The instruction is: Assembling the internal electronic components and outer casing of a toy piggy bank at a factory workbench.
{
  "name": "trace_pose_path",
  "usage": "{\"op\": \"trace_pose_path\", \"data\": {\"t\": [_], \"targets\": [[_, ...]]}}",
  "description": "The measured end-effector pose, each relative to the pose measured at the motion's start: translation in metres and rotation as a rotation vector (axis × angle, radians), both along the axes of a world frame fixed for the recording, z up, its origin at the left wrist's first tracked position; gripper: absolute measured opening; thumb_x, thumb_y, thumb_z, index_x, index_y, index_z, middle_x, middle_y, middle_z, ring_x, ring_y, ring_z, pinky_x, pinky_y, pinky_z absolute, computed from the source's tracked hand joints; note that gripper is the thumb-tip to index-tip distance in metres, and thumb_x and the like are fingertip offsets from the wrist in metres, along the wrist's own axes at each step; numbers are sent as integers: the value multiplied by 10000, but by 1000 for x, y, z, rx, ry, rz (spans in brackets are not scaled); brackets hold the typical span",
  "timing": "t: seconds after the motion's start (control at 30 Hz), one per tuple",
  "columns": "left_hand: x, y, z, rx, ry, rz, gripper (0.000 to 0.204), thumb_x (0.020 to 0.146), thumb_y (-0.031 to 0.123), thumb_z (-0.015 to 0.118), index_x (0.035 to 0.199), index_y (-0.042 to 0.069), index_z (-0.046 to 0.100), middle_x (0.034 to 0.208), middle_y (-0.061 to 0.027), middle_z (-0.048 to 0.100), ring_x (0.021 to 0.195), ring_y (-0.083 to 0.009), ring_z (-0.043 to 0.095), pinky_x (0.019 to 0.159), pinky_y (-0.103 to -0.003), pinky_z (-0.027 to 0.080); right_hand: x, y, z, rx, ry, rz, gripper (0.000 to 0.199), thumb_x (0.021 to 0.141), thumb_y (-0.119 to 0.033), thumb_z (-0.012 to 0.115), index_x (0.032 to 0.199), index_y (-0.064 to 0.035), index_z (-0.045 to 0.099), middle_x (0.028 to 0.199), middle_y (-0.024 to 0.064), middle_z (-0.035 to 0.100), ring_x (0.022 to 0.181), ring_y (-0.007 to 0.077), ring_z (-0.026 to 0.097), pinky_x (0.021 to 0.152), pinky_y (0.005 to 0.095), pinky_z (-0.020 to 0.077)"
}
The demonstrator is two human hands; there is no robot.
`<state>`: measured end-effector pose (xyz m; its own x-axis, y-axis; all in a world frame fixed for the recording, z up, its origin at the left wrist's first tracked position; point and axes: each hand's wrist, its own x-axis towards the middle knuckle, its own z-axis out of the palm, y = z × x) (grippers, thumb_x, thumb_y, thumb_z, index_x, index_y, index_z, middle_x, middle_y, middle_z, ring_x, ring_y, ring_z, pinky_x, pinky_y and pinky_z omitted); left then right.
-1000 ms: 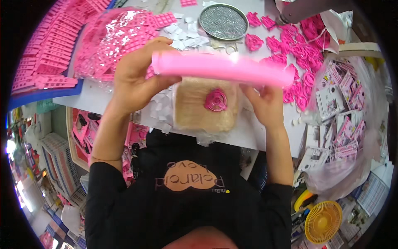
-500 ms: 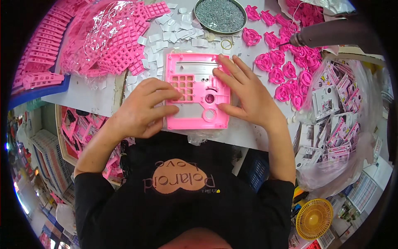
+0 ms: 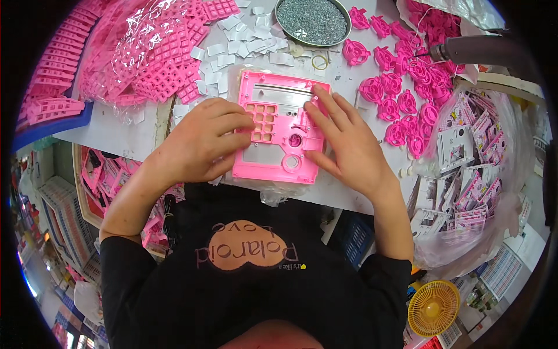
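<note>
A pink plastic casing half [image 3: 251, 169], inner side up, lies slightly turned in front of me. It has a grid of square openings, a silvery strip across its far part and two round fittings. My left hand [image 3: 204, 138] holds its left side, curled fingers beside the grid and the thumb low and partly hidden. My right hand [image 3: 352, 143] grips the right side, its long fingers laid over the far right corner and its thumb near the round fittings. Clear plastic wrap [image 3: 273, 196] shows under the casing's near edge.
Pink keypad pieces [image 3: 168, 75] and white paper slips [image 3: 235, 43] lie at the far left. Beyond the casing stands a round dish of small screws [image 3: 311, 22]. Pink round parts [image 3: 390, 109], a dark power screwdriver [image 3: 474, 51] and a bag of printed panels [image 3: 459, 145] are at the right.
The casing has turned slightly clockwise, and both hands have shifted with it and kept their hold. The whole view has shifted a little.
</note>
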<state>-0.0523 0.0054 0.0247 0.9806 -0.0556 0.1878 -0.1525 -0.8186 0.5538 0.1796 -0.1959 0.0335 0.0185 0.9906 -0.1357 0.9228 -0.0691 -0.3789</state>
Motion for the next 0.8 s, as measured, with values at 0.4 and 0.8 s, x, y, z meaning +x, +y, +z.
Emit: {"op": "trace_pose_path", "data": {"t": [0.4,0.8], "targets": [[17,-39,-8,112,108,9,518,837,230,699,1331,107,606,1426,-77,564,1351,-283,495,1156,-492,331,29,5,-11,364,468,-285,363,853,-161,744,1201,-61,714,1240,125,698,1125,249,660,933,351,508],[18,-37,-8,61,111,6,558,781,204,718,1321,111,610,1421,-78,568,1348,-282,499,1147,-490,333,112,18,4,247,-1,-587,155,857,-151,657,950,-62,743,842,125,728,763,312,695,709,400,538]]}}
